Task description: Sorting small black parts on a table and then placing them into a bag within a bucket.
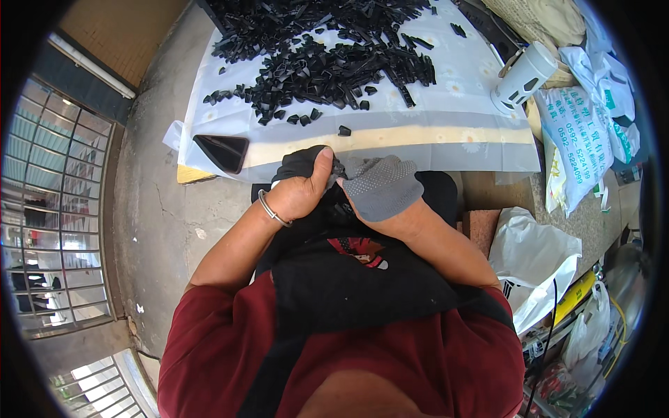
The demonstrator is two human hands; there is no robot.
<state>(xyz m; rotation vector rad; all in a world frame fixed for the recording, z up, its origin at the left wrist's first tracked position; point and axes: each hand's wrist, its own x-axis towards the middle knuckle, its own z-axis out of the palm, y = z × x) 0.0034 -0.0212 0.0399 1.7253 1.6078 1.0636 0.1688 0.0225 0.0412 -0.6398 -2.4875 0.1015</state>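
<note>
My left hand (300, 188), thumb bare and other fingers covered in black, is closed in front of my apron, just off the table's near edge. Between it and my right hand is a small black plastic piece (339, 168), mostly hidden by the fingers. My right hand (383, 187), in a grey dotted glove, closes on the same piece from the other side. A heap of black plastic pieces (327, 73) lies beyond my hands on the covered table (474, 115). One loose black piece (344, 130) sits apart, closest to my hands.
A dark phone (223, 152) rests at the table's near left corner. A white tumbler (524, 76) stands at the right side. Printed plastic bags (575, 143) and a white sack (533, 261) crowd the right. A barred window (59, 209) is at left.
</note>
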